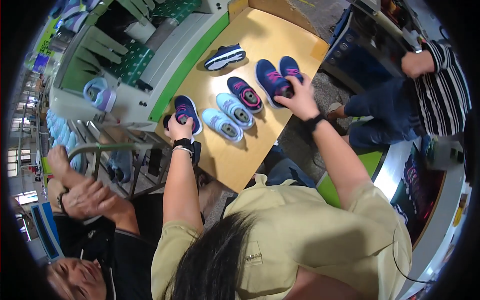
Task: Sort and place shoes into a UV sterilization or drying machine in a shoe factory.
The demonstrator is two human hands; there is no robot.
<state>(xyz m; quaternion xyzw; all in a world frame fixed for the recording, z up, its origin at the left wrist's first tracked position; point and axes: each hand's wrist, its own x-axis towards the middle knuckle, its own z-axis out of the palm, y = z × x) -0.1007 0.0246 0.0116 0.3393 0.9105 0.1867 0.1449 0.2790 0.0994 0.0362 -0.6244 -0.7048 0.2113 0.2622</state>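
Note:
My left hand [179, 129] is closed on the heel end of a navy sneaker with pink laces [185, 107] at the table's left edge. Part of another dark shoe shows beside that hand, mostly hidden. At the right edge, my right hand [301, 101] grips the heel of a larger-looking navy sneaker with pink laces [270, 77]. A similar navy sneaker [290, 66] stands against it, partly covered by my fingers. Between my hands are two light-blue sneakers, one [218, 121] left of the other [231, 106], and a navy sneaker with pink lining [240, 90].
A dark shoe with a white sole [225, 57] lies on its side farther back on the wooden table [265, 35]. A green-edged machine [190, 55] borders the left. One person with crossed hands [92, 197] is at lower left; another in a striped top [442, 95] is at right.

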